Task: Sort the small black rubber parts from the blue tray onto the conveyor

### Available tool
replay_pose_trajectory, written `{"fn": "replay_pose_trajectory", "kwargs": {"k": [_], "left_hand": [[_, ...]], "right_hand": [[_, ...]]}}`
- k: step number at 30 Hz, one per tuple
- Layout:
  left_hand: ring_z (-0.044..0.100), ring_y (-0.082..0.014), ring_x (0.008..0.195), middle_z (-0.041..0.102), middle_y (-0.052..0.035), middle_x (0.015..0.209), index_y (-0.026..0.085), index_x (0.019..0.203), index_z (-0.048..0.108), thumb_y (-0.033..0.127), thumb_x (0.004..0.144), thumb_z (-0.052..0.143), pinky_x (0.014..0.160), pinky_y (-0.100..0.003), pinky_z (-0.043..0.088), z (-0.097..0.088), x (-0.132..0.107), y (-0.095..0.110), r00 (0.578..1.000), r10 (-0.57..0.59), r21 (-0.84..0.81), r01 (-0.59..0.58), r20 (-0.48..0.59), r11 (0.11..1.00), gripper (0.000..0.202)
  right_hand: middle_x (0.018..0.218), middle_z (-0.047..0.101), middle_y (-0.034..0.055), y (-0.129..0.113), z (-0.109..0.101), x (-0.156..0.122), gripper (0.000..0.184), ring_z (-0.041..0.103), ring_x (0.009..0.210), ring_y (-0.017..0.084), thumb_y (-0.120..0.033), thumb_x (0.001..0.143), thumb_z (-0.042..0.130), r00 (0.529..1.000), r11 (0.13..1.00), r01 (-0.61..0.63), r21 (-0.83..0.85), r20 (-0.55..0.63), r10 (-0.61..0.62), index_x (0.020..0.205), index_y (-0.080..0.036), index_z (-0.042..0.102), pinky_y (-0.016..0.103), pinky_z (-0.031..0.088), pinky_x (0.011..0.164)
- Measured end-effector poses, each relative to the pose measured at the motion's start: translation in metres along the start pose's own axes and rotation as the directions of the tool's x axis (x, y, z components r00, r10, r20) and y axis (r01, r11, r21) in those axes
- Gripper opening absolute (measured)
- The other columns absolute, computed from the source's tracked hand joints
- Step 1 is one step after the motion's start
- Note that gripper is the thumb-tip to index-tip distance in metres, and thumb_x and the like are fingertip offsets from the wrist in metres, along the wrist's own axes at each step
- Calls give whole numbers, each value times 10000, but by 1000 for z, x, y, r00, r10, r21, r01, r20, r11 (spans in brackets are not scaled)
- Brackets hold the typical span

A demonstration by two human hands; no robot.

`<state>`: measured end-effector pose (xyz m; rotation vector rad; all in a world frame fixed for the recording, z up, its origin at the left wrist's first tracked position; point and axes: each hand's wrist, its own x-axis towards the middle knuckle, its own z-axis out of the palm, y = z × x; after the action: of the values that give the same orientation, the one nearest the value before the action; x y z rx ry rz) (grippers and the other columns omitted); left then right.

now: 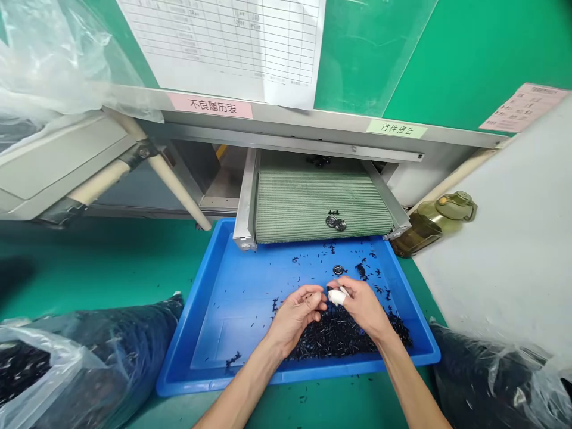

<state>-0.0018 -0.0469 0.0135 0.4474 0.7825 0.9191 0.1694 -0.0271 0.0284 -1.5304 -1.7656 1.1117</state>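
Head view: left hand [295,316] and right hand [361,307] meet above black pieces [339,336] heaped in a blue tray [268,376], fingers together, any hold hidden — much of the heap lies unsorted, with rings [335,223] on a green belt [313,202].

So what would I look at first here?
The bright blue tray stands out first, low in the middle, holding a heap of tiny black pieces. A green mesh belt sits just above it. Over the heap, the right hand has white wrapping on its fingers.
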Motion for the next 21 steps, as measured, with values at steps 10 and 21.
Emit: {"fn": "replay_pose_trajectory", "kwargs": {"k": [10,21], "left_hand": [[430,-63,563,596,-12,689,139,790,595,353,732,718,527,-198,303,14,-25,3,993,77,73,-84,89,994,254],[430,-72,584,589,-36,726,117,857,613,370,705,736,511,-202,267,15,-30,8,993,63,94,-73,104,993,320]], "right_hand": [[859,588,29,-39,9,-46,202,548,753,138,-205,840,472,982,991,131,-26,-133,-133,920,-190,656,236,432,667],[965,627,53,-42,-4,-64,432,587,864,162,-44,816,335,917,813,323,-485,-53,-396,1148,-210,555,293,496,776]]}}
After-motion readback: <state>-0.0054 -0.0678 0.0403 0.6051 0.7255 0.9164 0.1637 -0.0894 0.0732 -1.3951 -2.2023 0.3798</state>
